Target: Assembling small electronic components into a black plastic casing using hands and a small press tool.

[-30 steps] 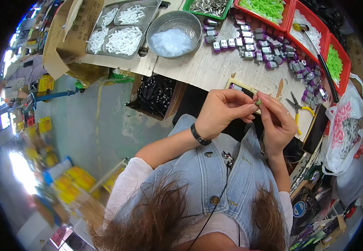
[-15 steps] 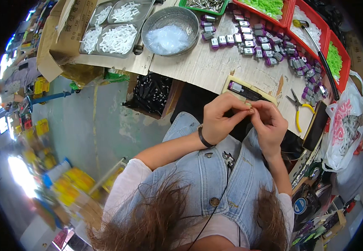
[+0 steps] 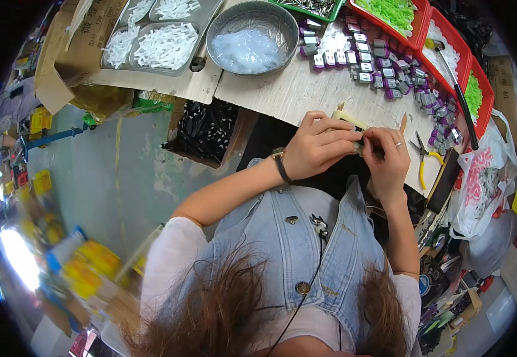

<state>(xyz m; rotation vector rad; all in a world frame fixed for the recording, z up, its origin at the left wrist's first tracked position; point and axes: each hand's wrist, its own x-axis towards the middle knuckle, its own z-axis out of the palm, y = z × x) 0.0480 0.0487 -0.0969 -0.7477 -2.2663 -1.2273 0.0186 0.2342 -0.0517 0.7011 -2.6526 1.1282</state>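
Observation:
Both my hands meet over the cream block [image 3: 346,118] at the table's near edge. My left hand [image 3: 324,143] lies across it with fingers bent and pressed together, hiding most of the block. My right hand [image 3: 387,156], with a ring on one finger, pinches close beside the left fingertips. Something small and dark shows between the fingertips, but its kind is hidden. To the right lie pliers [image 3: 425,159] with yellow handles, jaws apart. Beyond the hands, several small silver motors [image 3: 383,71] with purple ends are spread over the table.
A round metal bowl [image 3: 291,47] holds a translucent bluish mass. Left of it stands a divided metal tray [image 3: 196,50] of white pieces. Red bins [image 3: 462,65] with green and white parts line the far right, a black-handled tool [image 3: 470,113] across them. Below is a box of black parts [image 3: 208,132].
My hands have moved from the block's near side onto it, covering the motor and black part that showed there. The left fingers now lie flatter across. The view has shifted slightly.

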